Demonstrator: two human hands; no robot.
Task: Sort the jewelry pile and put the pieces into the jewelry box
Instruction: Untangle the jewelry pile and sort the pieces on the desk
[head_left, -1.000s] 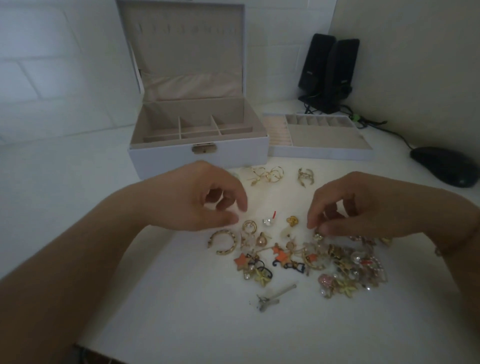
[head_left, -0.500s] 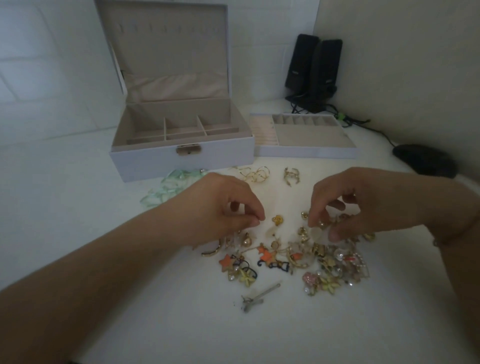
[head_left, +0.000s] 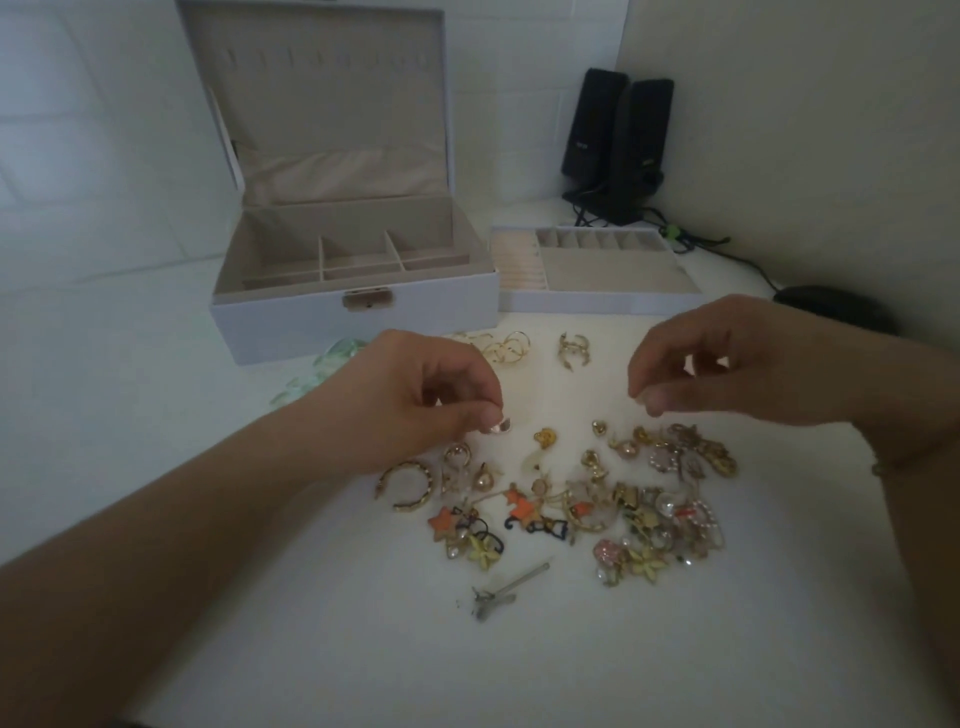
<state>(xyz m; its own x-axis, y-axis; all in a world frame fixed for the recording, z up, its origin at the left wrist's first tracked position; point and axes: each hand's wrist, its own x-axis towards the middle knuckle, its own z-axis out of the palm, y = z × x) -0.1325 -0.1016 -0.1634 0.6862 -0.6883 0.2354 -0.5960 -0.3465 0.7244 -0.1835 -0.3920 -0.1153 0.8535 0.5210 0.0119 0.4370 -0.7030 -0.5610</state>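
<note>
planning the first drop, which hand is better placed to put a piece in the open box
Left. The left hand already pinches a small shiny piece and sits just in front of the open jewelry box. The right hand is nearer the removed tray; whether it holds anything is unclear.

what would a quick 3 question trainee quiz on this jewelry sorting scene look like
1. True or false: the jewelry box has its lid open.
2. What does the left hand pinch: (a) a small pearly piece, (b) the gold hoop, (c) nothing?
3. Where does the removable tray sit relative to the box?

Key: 1 true; 2 a; 3 on the table, beside the box on its right, in front of the black speakers.
</note>
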